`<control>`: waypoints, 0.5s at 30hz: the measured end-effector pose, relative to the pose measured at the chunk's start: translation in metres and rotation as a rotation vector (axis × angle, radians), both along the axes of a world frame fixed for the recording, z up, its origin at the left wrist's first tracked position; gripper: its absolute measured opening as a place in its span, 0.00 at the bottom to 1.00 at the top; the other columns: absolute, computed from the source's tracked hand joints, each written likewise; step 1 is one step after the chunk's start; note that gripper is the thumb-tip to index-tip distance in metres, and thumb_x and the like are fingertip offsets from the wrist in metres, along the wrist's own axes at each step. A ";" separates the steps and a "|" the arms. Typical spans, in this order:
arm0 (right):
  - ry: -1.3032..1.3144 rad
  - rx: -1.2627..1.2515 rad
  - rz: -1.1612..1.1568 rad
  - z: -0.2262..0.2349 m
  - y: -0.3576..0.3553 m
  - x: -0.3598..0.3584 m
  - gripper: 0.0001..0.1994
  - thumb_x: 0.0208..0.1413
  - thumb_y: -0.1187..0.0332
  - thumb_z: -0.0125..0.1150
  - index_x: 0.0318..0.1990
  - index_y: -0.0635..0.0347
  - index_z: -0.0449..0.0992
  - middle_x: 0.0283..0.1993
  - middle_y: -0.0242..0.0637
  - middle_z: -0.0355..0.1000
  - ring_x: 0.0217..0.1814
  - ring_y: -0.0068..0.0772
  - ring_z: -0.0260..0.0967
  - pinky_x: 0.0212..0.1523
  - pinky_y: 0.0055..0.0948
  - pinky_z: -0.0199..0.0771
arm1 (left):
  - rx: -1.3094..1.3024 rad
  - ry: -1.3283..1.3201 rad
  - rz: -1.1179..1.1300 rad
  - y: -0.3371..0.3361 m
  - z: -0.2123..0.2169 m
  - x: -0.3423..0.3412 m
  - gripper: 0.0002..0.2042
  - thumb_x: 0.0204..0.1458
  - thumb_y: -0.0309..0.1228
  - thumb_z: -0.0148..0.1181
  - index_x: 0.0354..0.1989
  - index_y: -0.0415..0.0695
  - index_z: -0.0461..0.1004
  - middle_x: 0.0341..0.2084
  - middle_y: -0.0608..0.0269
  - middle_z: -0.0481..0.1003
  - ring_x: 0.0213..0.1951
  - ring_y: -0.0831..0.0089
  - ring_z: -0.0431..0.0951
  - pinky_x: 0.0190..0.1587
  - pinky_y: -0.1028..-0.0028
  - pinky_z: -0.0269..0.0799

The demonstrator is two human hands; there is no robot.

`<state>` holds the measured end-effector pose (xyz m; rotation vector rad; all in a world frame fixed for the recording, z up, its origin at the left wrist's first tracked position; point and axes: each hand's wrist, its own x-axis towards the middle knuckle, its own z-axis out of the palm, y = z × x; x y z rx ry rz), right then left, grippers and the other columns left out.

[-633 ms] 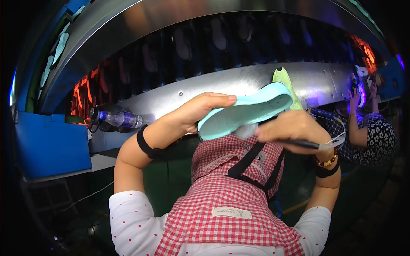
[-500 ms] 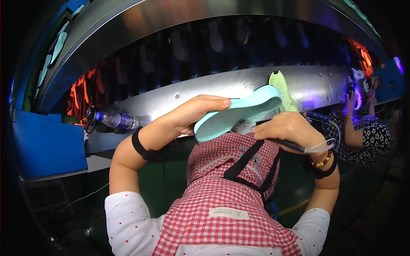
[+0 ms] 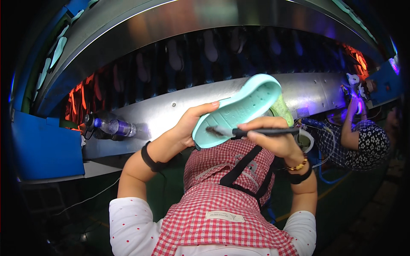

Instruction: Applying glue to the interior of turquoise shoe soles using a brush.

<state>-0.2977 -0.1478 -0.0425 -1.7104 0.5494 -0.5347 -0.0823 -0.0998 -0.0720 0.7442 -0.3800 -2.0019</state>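
My left hand (image 3: 191,122) grips a turquoise shoe sole (image 3: 250,106) by its left edge, thumb along the near-left rim. The sole is tilted so its recessed, dimpled face shows. My right hand (image 3: 276,140) is closed around the black handle of a brush (image 3: 240,132). The brush's dark bristles lie at the lower-left part of the sole's recessed face and seem to touch it. Partly hidden behind the sole and my right hand, a light green piece (image 3: 282,112) rests on the metal ledge.
A metal ledge (image 3: 162,112) runs below a dark conveyor with hanging soles. Plastic bottles (image 3: 113,126) and a blue box (image 3: 47,145) are at left. A white round container (image 3: 305,141) is beside my right wrist. At right, another person (image 3: 367,143) works.
The sole has turned so its recessed face shows more. My right hand has moved left and the brush, earlier largely hidden, now reaches across the sole's face.
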 end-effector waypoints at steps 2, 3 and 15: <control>-0.093 0.113 -0.130 -0.017 -0.001 0.002 0.09 0.45 0.75 0.57 0.36 0.67 0.74 0.32 0.38 0.73 0.32 0.20 0.68 0.35 0.17 0.67 | 0.001 -0.023 0.044 0.000 -0.001 -0.003 0.23 0.48 0.39 0.48 0.48 0.34 0.61 0.39 0.47 0.69 0.39 0.63 0.73 0.40 0.67 0.73; -0.100 0.023 -0.160 -0.023 0.001 0.002 0.09 0.45 0.75 0.56 0.35 0.67 0.74 0.32 0.38 0.73 0.31 0.21 0.69 0.34 0.16 0.67 | -0.003 0.000 0.031 -0.001 -0.006 -0.001 0.23 0.48 0.38 0.47 0.49 0.34 0.60 0.40 0.45 0.68 0.39 0.60 0.73 0.41 0.64 0.72; -0.133 -0.041 -0.399 -0.043 0.005 0.007 0.08 0.44 0.75 0.56 0.34 0.66 0.75 0.29 0.40 0.73 0.26 0.21 0.67 0.30 0.16 0.65 | -0.031 0.143 0.113 -0.002 -0.020 -0.004 0.24 0.48 0.40 0.46 0.51 0.36 0.58 0.43 0.41 0.65 0.41 0.51 0.71 0.37 0.52 0.72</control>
